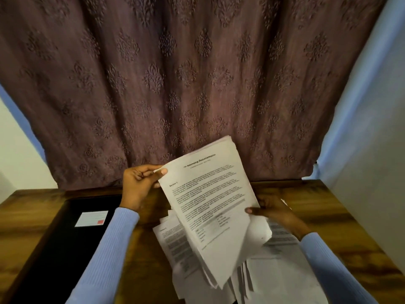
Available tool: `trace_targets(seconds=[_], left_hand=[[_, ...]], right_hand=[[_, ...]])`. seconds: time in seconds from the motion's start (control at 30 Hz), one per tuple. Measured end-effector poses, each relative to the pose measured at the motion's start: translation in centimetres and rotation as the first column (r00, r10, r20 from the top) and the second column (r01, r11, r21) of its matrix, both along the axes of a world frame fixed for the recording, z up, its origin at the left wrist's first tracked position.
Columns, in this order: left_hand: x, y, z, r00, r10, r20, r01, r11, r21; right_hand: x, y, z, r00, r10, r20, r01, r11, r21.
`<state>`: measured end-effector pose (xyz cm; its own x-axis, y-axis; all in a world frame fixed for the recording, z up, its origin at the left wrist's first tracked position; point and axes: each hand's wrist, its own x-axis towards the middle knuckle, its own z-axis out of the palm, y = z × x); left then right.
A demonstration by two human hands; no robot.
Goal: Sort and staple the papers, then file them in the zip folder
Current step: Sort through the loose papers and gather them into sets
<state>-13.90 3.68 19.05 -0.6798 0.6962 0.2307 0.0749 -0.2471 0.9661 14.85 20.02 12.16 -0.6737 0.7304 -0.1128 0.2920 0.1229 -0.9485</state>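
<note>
Both hands up over a brown wood-grain table point(341, 207), holding 1 thin sheaf of white printed paper sheets point(210, 194) tilted, top edge leaning away toward the curtain. Top page shows a bold heading ending "Internship Documentation" and a "Section 1" label; body text too blurred to read.

Left hand point(140, 183): fingers curled, thumb and forefinger pinching the sheaf's upper left corner. Right hand point(271, 210): thumb on the front of the sheaf at its right edge, fingers behind it, gripping; a scrap of white paper edge shows past the knuckles. Both arms in light blue ribbed sleeves point(105, 249).

Under the held sheaf, a loose pile of more white printed pages point(280, 275) lies fanned on the table, edges uneven, some sheets sticking out at the left and lower side.

Left of the pile, a flat black folder with a white label bearing a small red square point(92, 218) lies on the table, apart from the papers.

Behind the table: a purple-brown curtain with embossed floral motifs point(175, 73), pale blue wall point(370, 106) to the right.
</note>
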Motion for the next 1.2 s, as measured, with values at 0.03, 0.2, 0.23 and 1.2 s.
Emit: trace_targets(seconds=[0.03,0.2,0.23,1.2], left_hand=[[-0.3,-0.1,-0.6,0.999,0.008,0.032,-0.008,1.000,-0.016],[-0.8,-0.7,-3.2,0.993,0.039,0.109,-0.029,0.995,-0.096],[-0.9,-0.8,-3.6,0.991,0.047,0.127,-0.034,0.994,-0.105],[1.3,-7.4,-14.4,0.879,0.233,0.417,-0.023,0.892,-0.451]], right_hand=[[0.6,-0.2,-0.9,0.998,-0.019,0.060,0.018,1.000,0.005],[3.7,-2.3,-3.8,0.996,-0.075,0.041,0.077,0.994,-0.072],[4.1,-2.6,-4.3,0.997,-0.074,0.022,0.076,0.990,-0.122],[0.4,2.1,-4.1,0.904,-0.427,-0.037,0.396,0.866,-0.305]])
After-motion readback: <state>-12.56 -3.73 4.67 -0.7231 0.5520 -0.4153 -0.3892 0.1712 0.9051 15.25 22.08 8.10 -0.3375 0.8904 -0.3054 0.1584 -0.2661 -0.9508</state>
